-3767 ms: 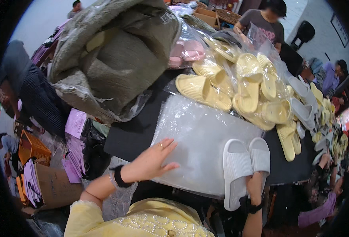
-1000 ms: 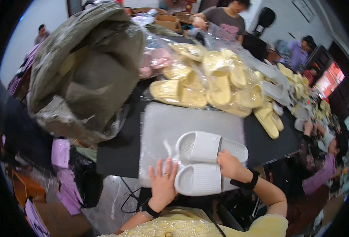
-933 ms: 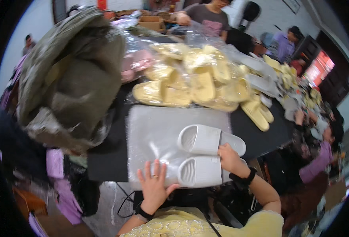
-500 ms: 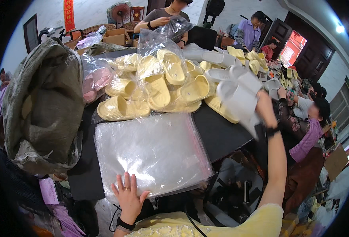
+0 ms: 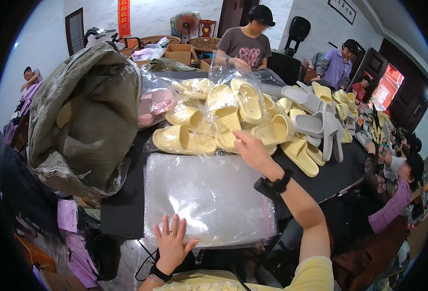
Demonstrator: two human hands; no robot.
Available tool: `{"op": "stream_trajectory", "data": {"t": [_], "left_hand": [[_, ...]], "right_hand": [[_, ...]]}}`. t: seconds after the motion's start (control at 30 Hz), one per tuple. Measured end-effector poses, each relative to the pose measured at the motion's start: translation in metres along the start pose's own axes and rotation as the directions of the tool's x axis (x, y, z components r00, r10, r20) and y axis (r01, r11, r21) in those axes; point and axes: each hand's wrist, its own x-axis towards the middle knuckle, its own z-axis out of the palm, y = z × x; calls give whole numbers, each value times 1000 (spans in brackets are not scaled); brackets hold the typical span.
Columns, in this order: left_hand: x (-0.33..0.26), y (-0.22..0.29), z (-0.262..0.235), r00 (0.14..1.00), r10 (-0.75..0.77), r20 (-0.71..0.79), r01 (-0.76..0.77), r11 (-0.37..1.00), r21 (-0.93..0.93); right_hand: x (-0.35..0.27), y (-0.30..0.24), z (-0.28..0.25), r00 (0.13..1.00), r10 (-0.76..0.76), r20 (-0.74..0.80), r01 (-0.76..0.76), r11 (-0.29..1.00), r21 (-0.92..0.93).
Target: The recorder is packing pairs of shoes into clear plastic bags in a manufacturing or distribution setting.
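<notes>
My left hand (image 5: pixel 172 245) lies flat with fingers spread on the near edge of a stack of clear plastic bags (image 5: pixel 199 199). Over the far edge of that stack, my right hand (image 5: pixel 255 153) reaches in with its fingers stretched out, nothing visible in them. Its fingertips are close to a yellow slipper (image 5: pixel 227 126) in the pile; whether they touch is unclear. Several of the yellow slippers are wrapped in clear bags. To the right of the hand, grey slippers (image 5: pixel 331 138) rest against more yellow slippers (image 5: pixel 301 157).
A big olive woven sack (image 5: pixel 85 121) stands open at the left, beside bagged pink slippers (image 5: pixel 155 106). All this is on a black table (image 5: pixel 122 213). Across it stands a person in a grey shirt (image 5: pixel 245 46); other people are along the right side.
My right hand has let go of the grey slippers, now lying on the pile at right, and has moved left to the far edge of the bags. My left hand remains on the stack.
</notes>
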Motion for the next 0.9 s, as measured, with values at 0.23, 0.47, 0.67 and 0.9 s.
{"op": "stream_trajectory", "data": {"t": [0.23, 0.47, 0.67, 0.9], "left_hand": [[6, 2, 6, 997, 26, -71, -24, 999, 27], [0, -4, 2, 995, 2, -104, 5, 998, 67], [-2, -2, 1, 996, -21, -90, 10, 992, -123], [2, 1, 3, 997, 2, -83, -9, 997, -81]], "right_hand": [[123, 88, 21, 972, 168, -166, -230, 829, -510], [173, 138, 43, 967, 149, -205, -226, 875, -428], [166, 149, 54, 858, 101, -504, -157, 985, -70], [137, 66, -29, 881, -82, -466, 281, 883, 376]]}}
